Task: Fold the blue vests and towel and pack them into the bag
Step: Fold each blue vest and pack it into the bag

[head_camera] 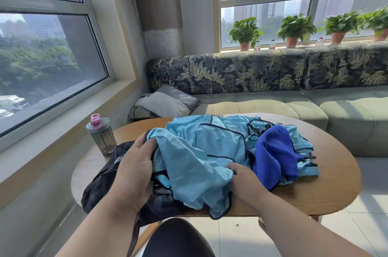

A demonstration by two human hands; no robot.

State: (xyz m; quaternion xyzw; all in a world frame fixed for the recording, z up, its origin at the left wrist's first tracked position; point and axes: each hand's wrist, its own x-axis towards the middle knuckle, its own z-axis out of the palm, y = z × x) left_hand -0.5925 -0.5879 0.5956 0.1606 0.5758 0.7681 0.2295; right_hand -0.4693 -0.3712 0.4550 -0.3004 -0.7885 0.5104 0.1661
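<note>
On a wooden table [327, 191], the left hand [132, 170] grips a light blue vest [189, 172] beside a black bag [100, 185]; the right hand [244, 181] pinches the same fabric near a dark blue towel [273, 156].

No lettering, brand or number can be read anywhere. The small bottles [272, 44] on the windowsill seem to carry labels, but they are too far and blurred to make out.
</note>
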